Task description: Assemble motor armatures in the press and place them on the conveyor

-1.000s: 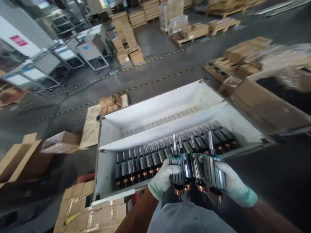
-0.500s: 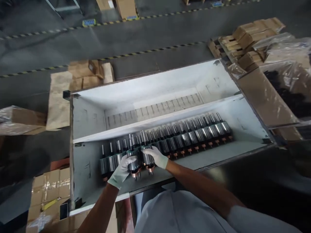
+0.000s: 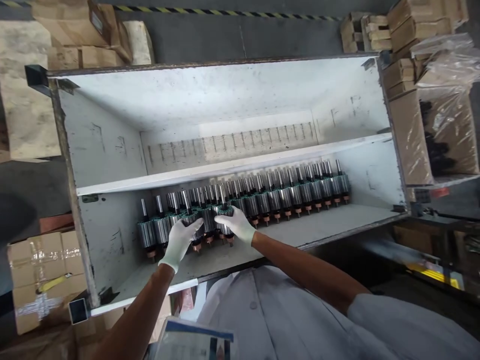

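Metal rotors (image 3: pixel 287 197) with steel shafts, green windings and copper-coloured ends stand in a long row in the near compartment of a white crate (image 3: pixel 240 250). My left hand (image 3: pixel 183 237), in a white glove, curls round a rotor (image 3: pixel 195 230) toward the left of the row. Just right of it, my gloved right hand (image 3: pixel 237 223) grips another rotor (image 3: pixel 224 212), thumb across its front. Between the hands, further rotors show. The undersides of both held rotors are near the crate floor; whether they touch it I cannot tell.
Behind the divider (image 3: pixel 240 162) lies the crate's far compartment. Cardboard boxes (image 3: pixel 71 25) are beyond the back left corner, and a taped carton (image 3: pixel 48 275) holds a yellow cutter (image 3: pixel 54 283) at left. An open plastic-wrapped box (image 3: pixel 412 140) stands at right.
The view has moved closer over the crate. My left hand and its rotor have shifted left along the row, and both held rotors sit further back among the others.
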{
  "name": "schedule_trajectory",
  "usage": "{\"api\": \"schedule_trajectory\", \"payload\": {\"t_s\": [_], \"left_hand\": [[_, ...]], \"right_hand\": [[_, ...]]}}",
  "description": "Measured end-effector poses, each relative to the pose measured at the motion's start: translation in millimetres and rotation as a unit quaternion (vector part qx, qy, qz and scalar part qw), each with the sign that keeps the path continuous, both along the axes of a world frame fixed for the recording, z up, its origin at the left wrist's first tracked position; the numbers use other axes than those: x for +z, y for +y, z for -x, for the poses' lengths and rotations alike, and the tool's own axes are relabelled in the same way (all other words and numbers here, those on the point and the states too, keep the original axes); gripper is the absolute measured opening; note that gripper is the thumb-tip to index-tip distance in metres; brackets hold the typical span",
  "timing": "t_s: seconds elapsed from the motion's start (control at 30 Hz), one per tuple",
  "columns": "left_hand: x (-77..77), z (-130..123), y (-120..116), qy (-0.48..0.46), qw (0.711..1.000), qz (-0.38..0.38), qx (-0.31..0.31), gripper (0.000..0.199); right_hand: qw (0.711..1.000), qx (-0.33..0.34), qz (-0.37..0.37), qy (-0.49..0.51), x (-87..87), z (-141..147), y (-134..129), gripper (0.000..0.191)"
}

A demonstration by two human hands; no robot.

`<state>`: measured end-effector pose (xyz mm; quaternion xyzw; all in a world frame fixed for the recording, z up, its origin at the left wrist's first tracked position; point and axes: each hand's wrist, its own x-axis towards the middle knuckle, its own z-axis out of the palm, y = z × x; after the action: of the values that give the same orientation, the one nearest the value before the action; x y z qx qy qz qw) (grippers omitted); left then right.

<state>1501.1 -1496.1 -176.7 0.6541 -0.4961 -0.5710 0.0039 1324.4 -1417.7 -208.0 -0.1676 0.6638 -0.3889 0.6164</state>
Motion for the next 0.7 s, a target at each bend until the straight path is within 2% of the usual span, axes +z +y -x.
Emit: {"api": "schedule_trajectory", "payload": {"t_s": [0.07, 0.17, 0.23, 0.3, 0.33, 0.47, 0.6, 0.7], "left_hand": [[-4.9, -1.6, -3.5, -0.123, 0.986, 0.024, -0.108, 0.058], [-4.2, -4.8, -16.3, -0.277, 0.919, 0.052, -0.275, 0.063], [0.2, -5.6, -26.4, -0.319, 0.879, 0.041, -0.351, 0.06], [5.2, -2.2, -32.8, -0.337, 0.862, 0.044, -0.376, 0.056], [7.2, 1.6, -33.6, -0.336, 0.86, 0.074, -0.378, 0.056], [6.5, 27.8, -16.7, -0.261, 0.843, 0.254, -0.396, 0.054], [-6.6, 49.9, 8.7, -0.246, 0.839, 0.261, -0.409, 0.059], [-12.7, 49.0, 6.9, -0.221, 0.849, 0.25, -0.409, 0.06]], "right_hand": [[0.998, 0.011, -0.039, 0.054, -1.0, 4.8, 1.2, 0.047], [0.986, 0.039, -0.097, 0.131, -2.4, 15.1, -0.9, 0.059], [0.973, 0.072, -0.13, 0.178, -3.0, 22.1, -2.5, 0.068], [0.958, 0.108, -0.151, 0.218, -2.5, 27.4, -1.1, 0.075], [0.951, 0.131, -0.15, 0.236, -1.5, 29.0, 1.4, 0.075], [0.909, 0.278, -0.088, 0.298, 8.8, 27.0, 23.1, 0.064], [0.837, 0.438, -0.077, 0.318, 27.3, 25.0, 40.9, 0.054], [0.804, 0.481, -0.075, 0.342, 38.8, 35.9, 33.8, 0.048]]}}
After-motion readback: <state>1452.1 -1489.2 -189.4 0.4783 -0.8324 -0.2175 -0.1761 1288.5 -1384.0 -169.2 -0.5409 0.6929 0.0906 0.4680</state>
